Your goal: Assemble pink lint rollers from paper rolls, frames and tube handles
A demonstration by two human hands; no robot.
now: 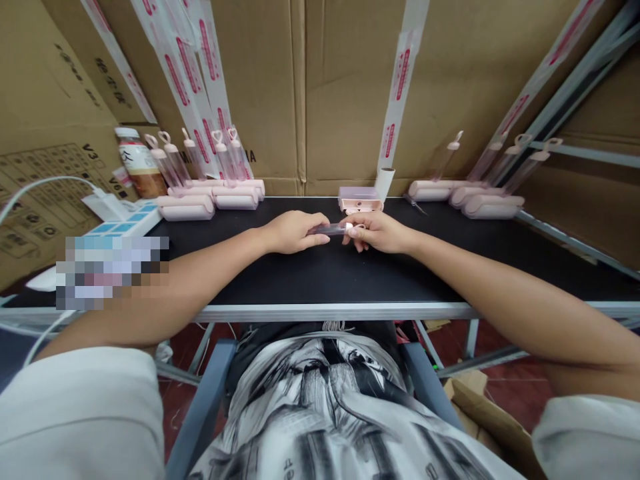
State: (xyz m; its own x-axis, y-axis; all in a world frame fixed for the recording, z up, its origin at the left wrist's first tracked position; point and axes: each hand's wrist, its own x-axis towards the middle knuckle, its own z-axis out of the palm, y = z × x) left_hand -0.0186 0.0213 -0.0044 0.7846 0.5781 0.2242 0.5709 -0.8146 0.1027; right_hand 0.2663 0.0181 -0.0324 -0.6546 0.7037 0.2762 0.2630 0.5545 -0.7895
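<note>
Between my hands, above the black tabletop, lies a clear tube with a pale pink looped cap (336,229), held roughly level. My left hand (296,232) is closed around the clear end of the tube. At the capped end, my right hand (383,231) pinches the pink cap with thumb and fingers. Just beyond my hands sits a pale pink case (361,205), its front showing a small dark spot. A small white cylinder (385,183) leans beside that case. My fingers hide part of the tube.
Pink bases with upright looped tubes stand at the back left (187,207) and back right (493,206). A thin tool (418,206) lies by the right group. At left are a drink bottle (141,163) and a power strip (123,227) with cables. Cardboard (345,87) walls the back.
</note>
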